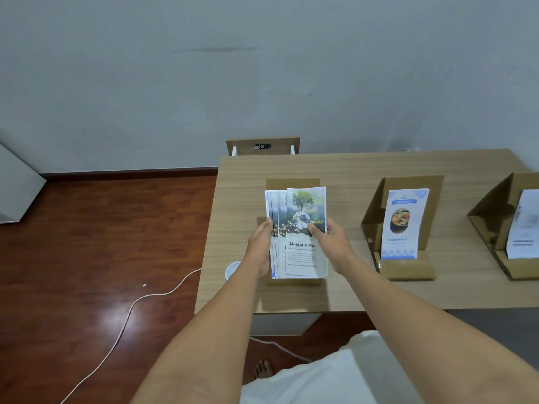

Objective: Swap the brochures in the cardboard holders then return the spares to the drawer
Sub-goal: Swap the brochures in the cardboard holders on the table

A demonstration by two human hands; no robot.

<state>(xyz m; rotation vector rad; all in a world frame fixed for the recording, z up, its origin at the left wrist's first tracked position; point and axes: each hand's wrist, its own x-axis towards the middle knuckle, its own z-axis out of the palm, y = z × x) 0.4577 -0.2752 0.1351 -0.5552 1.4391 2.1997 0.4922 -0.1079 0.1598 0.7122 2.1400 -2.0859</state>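
Both hands' grip pinching tree brochures (303,228) before left holder (292,182), middle holder (374,217) holding blue brochure (404,225)

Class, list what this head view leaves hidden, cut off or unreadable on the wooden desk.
- Leftmost brown cardboard holder: mostly hidden behind the fanned tree-and-globe brochures that both hands hold.
- Rightmost cardboard holder: cut off by the right edge; its white brochure is blurred.
- Drawer: not visible.
- Small print on the brochures: too small.

Pale grey wall (204,68), glossy red-brown wood floor (87,228), light wooden table (350,167) against it
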